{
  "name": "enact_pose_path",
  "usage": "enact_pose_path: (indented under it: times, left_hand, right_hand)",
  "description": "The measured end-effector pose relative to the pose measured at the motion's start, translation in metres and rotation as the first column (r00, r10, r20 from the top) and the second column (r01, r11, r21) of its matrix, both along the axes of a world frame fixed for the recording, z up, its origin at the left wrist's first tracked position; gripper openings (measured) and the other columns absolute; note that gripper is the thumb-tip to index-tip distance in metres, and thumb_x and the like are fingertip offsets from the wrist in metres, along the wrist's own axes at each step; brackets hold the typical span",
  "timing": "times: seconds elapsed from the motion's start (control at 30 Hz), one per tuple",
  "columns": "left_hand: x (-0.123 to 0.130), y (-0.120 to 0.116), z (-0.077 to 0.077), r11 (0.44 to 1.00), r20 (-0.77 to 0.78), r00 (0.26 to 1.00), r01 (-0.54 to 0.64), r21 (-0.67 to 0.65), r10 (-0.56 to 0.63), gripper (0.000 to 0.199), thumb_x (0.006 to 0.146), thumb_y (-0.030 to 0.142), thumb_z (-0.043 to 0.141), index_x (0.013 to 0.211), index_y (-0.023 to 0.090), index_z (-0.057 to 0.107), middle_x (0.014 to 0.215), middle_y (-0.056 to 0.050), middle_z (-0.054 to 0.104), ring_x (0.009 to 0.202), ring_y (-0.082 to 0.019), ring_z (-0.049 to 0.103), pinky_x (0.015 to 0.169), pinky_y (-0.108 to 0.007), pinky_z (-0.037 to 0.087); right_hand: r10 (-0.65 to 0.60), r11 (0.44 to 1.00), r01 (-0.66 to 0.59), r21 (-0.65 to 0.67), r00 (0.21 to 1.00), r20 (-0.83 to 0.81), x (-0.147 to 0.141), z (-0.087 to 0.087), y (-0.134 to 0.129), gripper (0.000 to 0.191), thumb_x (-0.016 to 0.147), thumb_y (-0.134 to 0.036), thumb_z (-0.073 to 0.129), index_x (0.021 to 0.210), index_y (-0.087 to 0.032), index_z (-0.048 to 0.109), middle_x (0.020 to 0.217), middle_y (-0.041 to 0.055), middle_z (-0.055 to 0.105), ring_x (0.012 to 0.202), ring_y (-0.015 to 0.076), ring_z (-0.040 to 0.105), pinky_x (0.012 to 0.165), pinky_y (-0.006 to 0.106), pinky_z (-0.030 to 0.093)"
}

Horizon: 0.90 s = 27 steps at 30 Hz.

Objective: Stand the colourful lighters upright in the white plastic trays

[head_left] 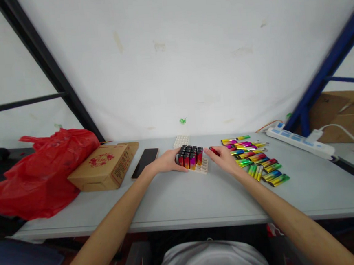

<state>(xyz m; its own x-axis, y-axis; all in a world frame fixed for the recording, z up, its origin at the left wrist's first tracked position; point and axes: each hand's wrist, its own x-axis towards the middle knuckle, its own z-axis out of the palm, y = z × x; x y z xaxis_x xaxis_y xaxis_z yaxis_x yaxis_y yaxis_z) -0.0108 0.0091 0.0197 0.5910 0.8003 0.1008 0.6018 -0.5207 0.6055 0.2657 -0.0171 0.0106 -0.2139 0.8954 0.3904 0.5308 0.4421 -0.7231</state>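
Black-topped lighters (192,158) in red, purple and gold stand upright in rows in a white tray (202,169) with round holes. Open holes show along the tray's right and front side. My left hand (169,161) is wrapped round the left side of the group, its thumb at the front and its other fingers partly hidden. Just right of the tray, my right hand (223,158) pinches a single lighter (213,150), its dark top toward the tray. Many shiny multicoloured lighters (252,156) lie on their sides to the right of this hand.
A second white holed tray (181,141) lies behind. On the grey table (182,205), a dark phone (145,162), a cardboard box (101,167) and a red plastic bag (51,171) are at the left. A white power strip (300,142) runs along the right.
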Motion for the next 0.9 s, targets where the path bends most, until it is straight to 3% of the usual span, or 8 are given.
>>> enact_pose_path:
  times: [0.43, 0.6, 0.8, 0.9]
  left_hand:
    - [0.0, 0.0, 0.0, 1.0, 0.001, 1.0, 0.002, 0.015, -0.002, 0.088, 0.067, 0.059, 0.089, 0.14, 0.019, 0.059, 0.132, -0.01, 0.074, 0.122, -0.035, 0.068, 0.107, -0.04, 0.051]
    - [0.0, 0.001, -0.001, 1.0, -0.014, 1.0, -0.008, 0.01, 0.008, 0.089, 0.066, 0.057, 0.091, 0.139, 0.018, 0.06, 0.134, -0.011, 0.073, 0.12, -0.035, 0.069, 0.106, -0.04, 0.051]
    - [0.0, 0.0, -0.001, 1.0, -0.006, 1.0, -0.006, 0.008, 0.006, 0.088, 0.067, 0.056, 0.09, 0.14, 0.019, 0.06, 0.134, -0.01, 0.073, 0.121, -0.034, 0.069, 0.106, -0.04, 0.051]
    - [-0.001, 0.001, -0.001, 1.0, -0.008, 1.0, 0.002, 0.007, -0.002, 0.087, 0.068, 0.056, 0.09, 0.14, 0.02, 0.06, 0.134, -0.01, 0.073, 0.12, -0.034, 0.069, 0.105, -0.04, 0.052]
  right_hand:
    - [-0.014, 0.997, 0.013, 0.077, 1.0, 0.024, -0.005, 0.001, -0.003, 0.043, 0.094, -0.051, 0.043, 0.062, -0.023, 0.039, 0.057, -0.0036, 0.039, 0.058, 0.0135, 0.041, 0.059, 0.029, 0.027]
    - [-0.026, 0.994, 0.023, 0.111, 0.999, 0.032, -0.005, 0.001, -0.004, 0.046, 0.098, -0.055, 0.046, 0.065, -0.024, 0.038, 0.057, -0.0044, 0.038, 0.058, 0.0135, 0.041, 0.059, 0.03, 0.027]
    - [0.091, 0.988, -0.094, 0.126, 0.995, 0.026, -0.002, 0.011, -0.011, 0.036, 0.107, -0.052, 0.041, 0.087, -0.023, 0.051, 0.068, -0.0031, 0.054, 0.063, 0.0153, 0.051, 0.062, 0.029, 0.035]
    - [0.157, 0.961, -0.171, 0.217, 0.984, 0.081, 0.0, 0.016, -0.014, 0.035, 0.108, -0.05, 0.043, 0.09, -0.022, 0.055, 0.076, 0.0013, 0.06, 0.071, 0.0171, 0.056, 0.068, 0.03, 0.04]
